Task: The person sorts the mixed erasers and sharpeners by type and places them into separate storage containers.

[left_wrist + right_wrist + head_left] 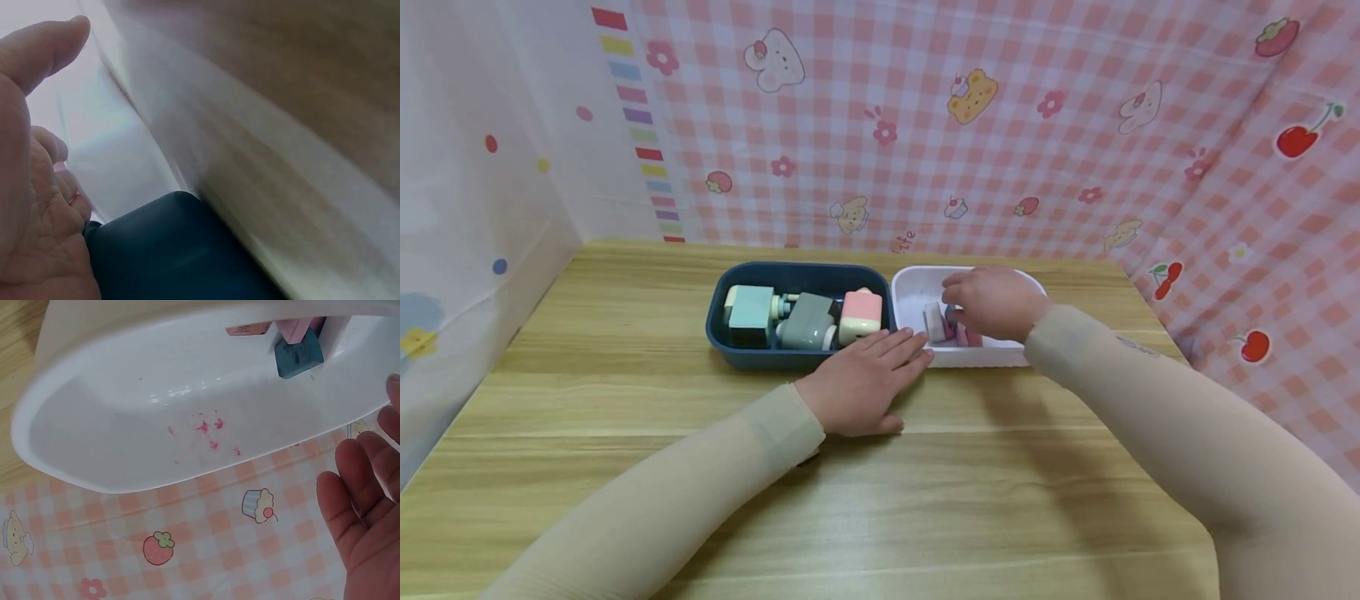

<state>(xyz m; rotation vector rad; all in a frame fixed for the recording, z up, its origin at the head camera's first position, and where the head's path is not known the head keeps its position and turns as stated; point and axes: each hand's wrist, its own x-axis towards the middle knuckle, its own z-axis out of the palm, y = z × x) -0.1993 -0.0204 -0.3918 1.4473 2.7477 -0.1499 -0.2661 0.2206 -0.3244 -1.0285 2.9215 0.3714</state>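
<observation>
My left hand lies with straight fingers at the near side where a dark blue box and a white box meet. Its fingertips touch the near rim of the white box. My right hand hovers over the white box, fingers loosely bent. The right wrist view shows nothing between them. Inside the white box are small eraser-like blocks: a whitish block, a teal block and a pink block. The blue box holds a mint block-shaped item, a grey-green one and a pink-and-cream one.
Both boxes stand side by side near the back of a wood-grain table. A pink checked cloth hangs behind it. Red smudges mark the white box's inside. A whitish sheet hangs at the left.
</observation>
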